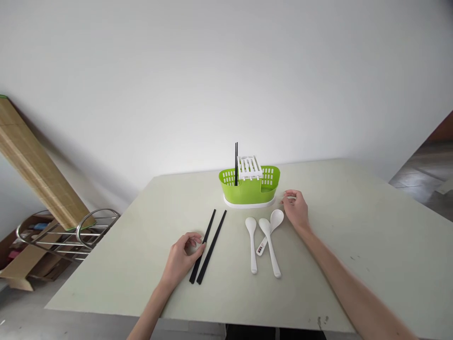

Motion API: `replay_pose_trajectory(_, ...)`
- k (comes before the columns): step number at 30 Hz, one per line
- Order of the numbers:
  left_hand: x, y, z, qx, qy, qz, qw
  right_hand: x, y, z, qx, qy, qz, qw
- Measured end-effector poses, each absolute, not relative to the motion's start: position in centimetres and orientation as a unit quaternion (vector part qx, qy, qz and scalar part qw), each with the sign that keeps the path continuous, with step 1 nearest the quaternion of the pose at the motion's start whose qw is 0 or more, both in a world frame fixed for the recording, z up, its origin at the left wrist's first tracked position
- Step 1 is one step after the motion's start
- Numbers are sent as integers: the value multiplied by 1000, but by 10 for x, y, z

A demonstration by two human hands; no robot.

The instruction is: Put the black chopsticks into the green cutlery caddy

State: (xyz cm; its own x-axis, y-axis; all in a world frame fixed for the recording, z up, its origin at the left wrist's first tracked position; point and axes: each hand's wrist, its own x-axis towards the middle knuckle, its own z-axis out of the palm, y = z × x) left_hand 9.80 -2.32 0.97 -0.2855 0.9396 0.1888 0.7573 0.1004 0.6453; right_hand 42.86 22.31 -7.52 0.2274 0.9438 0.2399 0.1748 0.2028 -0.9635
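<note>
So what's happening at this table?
A person sits at a pale table with cutlery laid out. The left hand rests on a pair of black chopsticks lying flat. The right hand sits beside a green holder, close to three white spoons lying side by side; whether it holds anything I cannot tell. The holder has a white rack on top, and another pair of black chopsticks already stands upright in it.

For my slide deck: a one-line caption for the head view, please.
Left hand touches black chopsticks; right hand rests beside three white spoons.
</note>
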Motion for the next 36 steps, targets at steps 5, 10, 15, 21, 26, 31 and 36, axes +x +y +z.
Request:
replay_pose_trajectory(5, 98, -23, 10, 582, 732, 332, 127, 428, 221, -71, -542, -517, 345, 566)
replay_pose_trajectory(10, 98, -23, 15, 577, 738, 324, 133, 428, 220, -69, -540, -514, 350, 567)
replay_pose_trajectory(15, 77, -22, 32, 584, 757, 259, 137, 427, 220, -67, -541, -514, 351, 565)
replay_pose_trajectory(21, 45, -25, 61, 604, 781, 93, 127, 428, 220, -68, -540, -523, 345, 562)
replay_pose_trajectory(26, 51, -24, 74, 597, 794, -5, 114, 430, 222, -73, -535, -532, 340, 561)
replay_pose_trajectory(31, 66, -17, 79, 585, 803, -66, 94, 430, 223, -74, -535, -532, 339, 562)
replay_pose_trajectory(36, 74, -14, 78, 586, 803, -91, 63, 429, 222, -74, -532, -532, 340, 565)
